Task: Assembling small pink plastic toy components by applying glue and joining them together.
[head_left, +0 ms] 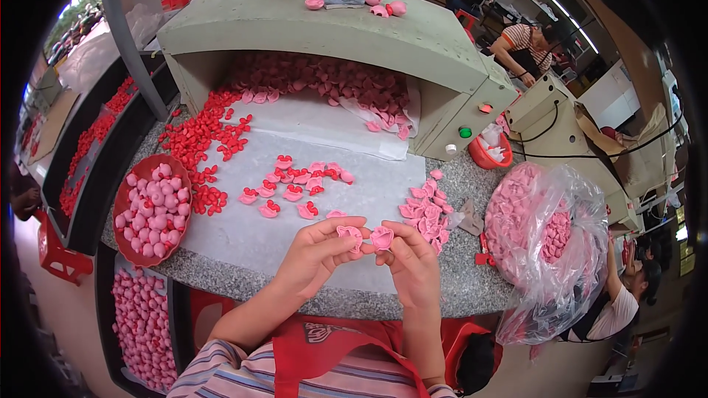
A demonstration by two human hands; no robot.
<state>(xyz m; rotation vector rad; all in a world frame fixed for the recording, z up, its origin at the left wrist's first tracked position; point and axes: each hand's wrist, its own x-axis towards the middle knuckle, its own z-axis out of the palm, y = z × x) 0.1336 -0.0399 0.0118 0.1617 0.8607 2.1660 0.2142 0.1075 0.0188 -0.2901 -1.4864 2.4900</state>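
Just above the near edge of the worktop, my left hand [315, 253] pinches a small pink moulded shell piece [350, 236]. My right hand [413, 262] grips a hollow pink shell half [382, 238], its open side facing up. The two pieces are close together but apart. Beyond my hands, pink pieces with red bow-shaped parts [293, 193] lie in loose rows on a white sheet [228, 232]. A pile of plain pink shell pieces [426, 210] sits beside my right hand. Loose red parts [210, 129] are heaped at the left.
A pale green box-like machine [317, 11] stands at the back, pink pieces filling its opening. A red basket [120, 232] of round pink pieces is at left. At right are a clear bag [549, 250] of pink pieces and a small red bucket [493, 161]. Other people work farther off.
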